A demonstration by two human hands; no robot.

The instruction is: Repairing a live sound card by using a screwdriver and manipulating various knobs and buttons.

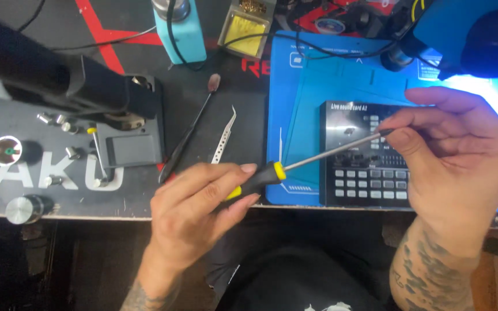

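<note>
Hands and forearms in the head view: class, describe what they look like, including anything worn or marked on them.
Both hands, left hand and right hand, are bare: no gloves, rings or sleeves show. Dark tattoo patterns mark both forearms. The fingernails are fairly long.

Bright white light spills from beyond your right hand (453, 158), washing out the blue rubber work mat (295, 103) there. Your left hand (194, 210) is evenly lit; below both hands it turns dark. The focus is slightly soft.
</note>
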